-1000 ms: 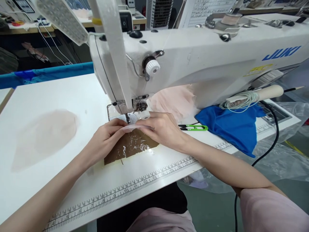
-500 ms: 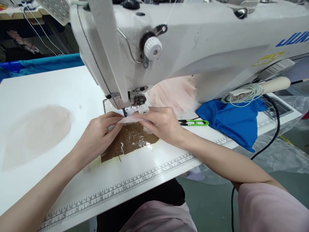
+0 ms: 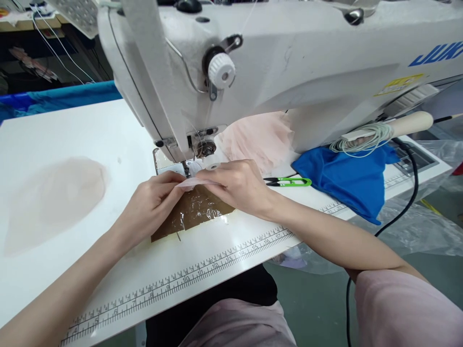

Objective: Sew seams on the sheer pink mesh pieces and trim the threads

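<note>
A strip of sheer pale pink fabric (image 3: 195, 182) stretches between my two hands, just in front of the presser foot (image 3: 186, 168) of the sewing machine (image 3: 275, 62). My left hand (image 3: 154, 200) pinches its left end between thumb and fingers. On the other side, my right hand (image 3: 240, 185) is closed on the right end, below the machine's needle area; some of its fingertips are hidden. Beneath the hands lies a brown taped patch (image 3: 195, 212) on the white table. Whether the fabric lies under the foot I cannot tell.
Sheer pink fabric (image 3: 260, 140) is heaped behind my right hand. Green-handled thread snips (image 3: 289, 182) and a blue cloth (image 3: 347, 178) lie to the right. Another sheer piece (image 3: 61, 193) lies flat at left. A printed ruler (image 3: 188, 274) follows the table's front edge.
The view has shifted slightly, so the machine appears a little further left. Both hands still hold the fabric strip, with the right fingers slightly nearer the left hand.
</note>
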Tool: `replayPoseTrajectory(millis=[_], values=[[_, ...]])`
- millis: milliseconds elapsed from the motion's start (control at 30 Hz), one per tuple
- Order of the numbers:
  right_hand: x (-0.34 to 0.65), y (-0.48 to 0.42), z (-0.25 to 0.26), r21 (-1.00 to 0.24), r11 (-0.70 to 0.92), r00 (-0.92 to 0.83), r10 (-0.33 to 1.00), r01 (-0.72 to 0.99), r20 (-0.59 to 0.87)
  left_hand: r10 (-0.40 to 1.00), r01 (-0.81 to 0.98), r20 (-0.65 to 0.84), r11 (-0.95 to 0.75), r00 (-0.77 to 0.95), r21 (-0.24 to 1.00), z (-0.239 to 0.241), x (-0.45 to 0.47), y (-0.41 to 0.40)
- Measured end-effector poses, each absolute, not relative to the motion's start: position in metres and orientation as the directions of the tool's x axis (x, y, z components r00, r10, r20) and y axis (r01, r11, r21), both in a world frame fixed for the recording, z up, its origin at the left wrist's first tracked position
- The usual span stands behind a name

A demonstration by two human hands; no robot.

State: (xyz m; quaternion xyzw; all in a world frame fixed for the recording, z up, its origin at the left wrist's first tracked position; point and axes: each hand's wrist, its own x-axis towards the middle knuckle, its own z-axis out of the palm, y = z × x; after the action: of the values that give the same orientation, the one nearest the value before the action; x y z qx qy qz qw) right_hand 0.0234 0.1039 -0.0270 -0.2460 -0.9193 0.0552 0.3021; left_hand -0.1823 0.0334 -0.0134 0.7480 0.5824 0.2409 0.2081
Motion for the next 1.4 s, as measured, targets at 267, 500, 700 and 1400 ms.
replayPoseTrajectory(millis=[267,500,700,1400], values=[[0.027,0.097,-0.019,-0.151,0.911,-0.811,0.411,0.384,0.417,0.811,0.821,0.401,-0.533,0.426,0.206,-0.040,-0.179,0.018],[0.027,0.097,-0.021,-0.055,0.944,-0.861,0.320,0.326,0.396,0.741,0.844,0.412,-0.511,0.530,-0.164,-0.037,-0.175,0.008],[0.025,0.096,-0.024,-0.036,0.945,-0.883,0.317,0.325,0.345,0.756,0.838,0.361,-0.490,0.546,-0.241,-0.033,-0.173,0.004],[0.022,0.102,-0.031,-0.028,0.935,-0.855,0.336,0.354,0.395,0.799,0.873,0.357,-0.465,0.484,-0.143,-0.037,-0.183,0.016]])
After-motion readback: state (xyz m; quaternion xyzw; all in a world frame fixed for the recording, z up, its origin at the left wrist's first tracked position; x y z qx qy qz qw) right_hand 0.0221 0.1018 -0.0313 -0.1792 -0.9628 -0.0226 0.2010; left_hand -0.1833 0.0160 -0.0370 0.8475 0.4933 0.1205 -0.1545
